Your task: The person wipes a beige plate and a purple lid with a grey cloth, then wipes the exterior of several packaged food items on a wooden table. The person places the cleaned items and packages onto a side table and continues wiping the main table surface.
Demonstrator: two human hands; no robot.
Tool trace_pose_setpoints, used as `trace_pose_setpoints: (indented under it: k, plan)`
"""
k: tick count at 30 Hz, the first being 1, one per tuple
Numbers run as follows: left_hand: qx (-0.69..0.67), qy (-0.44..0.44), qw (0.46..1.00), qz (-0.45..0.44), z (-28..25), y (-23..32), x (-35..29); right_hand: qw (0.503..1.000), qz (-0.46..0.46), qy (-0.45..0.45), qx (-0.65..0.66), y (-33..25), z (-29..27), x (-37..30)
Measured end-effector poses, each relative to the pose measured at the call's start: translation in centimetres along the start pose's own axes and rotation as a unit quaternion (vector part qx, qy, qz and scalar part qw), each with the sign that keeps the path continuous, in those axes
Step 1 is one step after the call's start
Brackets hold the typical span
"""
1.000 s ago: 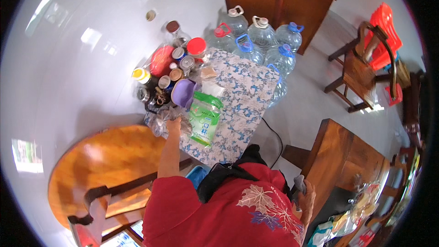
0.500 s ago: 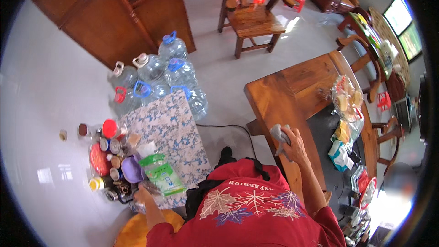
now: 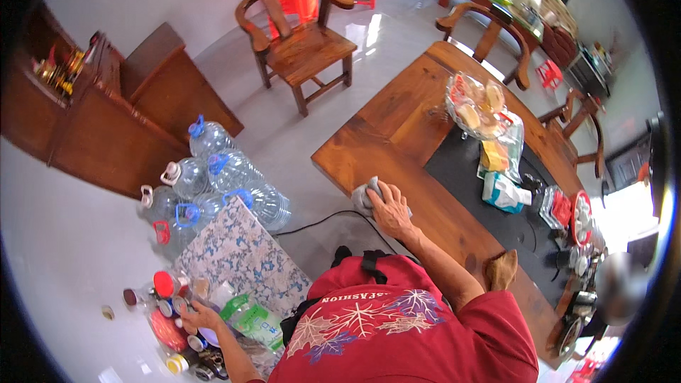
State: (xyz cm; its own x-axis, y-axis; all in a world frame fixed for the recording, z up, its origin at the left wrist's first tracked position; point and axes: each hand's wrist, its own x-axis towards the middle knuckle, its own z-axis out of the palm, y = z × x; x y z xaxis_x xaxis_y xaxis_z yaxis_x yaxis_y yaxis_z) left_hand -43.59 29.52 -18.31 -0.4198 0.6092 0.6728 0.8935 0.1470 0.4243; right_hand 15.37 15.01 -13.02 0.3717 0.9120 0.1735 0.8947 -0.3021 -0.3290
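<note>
My right hand [image 3: 390, 211] presses a bunched grey cloth [image 3: 365, 196] onto the edge of the wooden table [image 3: 386, 131], fingers closed over it. At the lower left, my left hand [image 3: 204, 318] reaches among several jars and cans, fingers apart beside a small can; whether it touches the can is unclear. Close by are a jar with a red lid [image 3: 166, 284], a red package [image 3: 167, 330] and a jar with a yellow lid [image 3: 177, 363]. A purple container is mostly covered by my left hand. A green and white packet [image 3: 257, 323] lies on the flower-patterned surface [image 3: 237, 255].
Several big empty water bottles [image 3: 234, 170] stand beyond the patterned surface. A glass bowl [image 3: 477, 106] of bagged food, a blue-white tissue pack [image 3: 505, 193] and a brown cloth-like item [image 3: 501, 269] lie on the table. A wooden armchair [image 3: 305, 50] stands ahead; a black cable [image 3: 340, 213] crosses the floor.
The view has turned to the right. My right hand has brought the cloth down to the table's near-left edge. My left hand has moved forward from beside the packet to the jars.
</note>
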Motion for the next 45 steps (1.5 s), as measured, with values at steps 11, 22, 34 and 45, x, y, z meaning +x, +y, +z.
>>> trace_pose_setpoints:
  k: [11,22,34,45]
  plan:
    - [-0.293,-0.364,0.884,-0.002,9.7,16.8,-0.8,0.909,0.378,0.080,-0.158,9.5,-3.4,-9.0]
    - [-0.378,-0.617,0.690,0.013,11.4,30.5,-6.3,0.900,0.405,0.157,0.026,8.0,-5.5,-7.0]
    - [-0.370,-0.714,0.559,0.202,1.9,41.8,-12.9,0.926,0.327,0.176,-0.067,10.6,-3.7,2.8]
    - [-0.363,-0.768,0.500,0.168,-2.1,47.1,-18.3,0.987,0.137,0.077,-0.020,7.3,-6.0,-9.7]
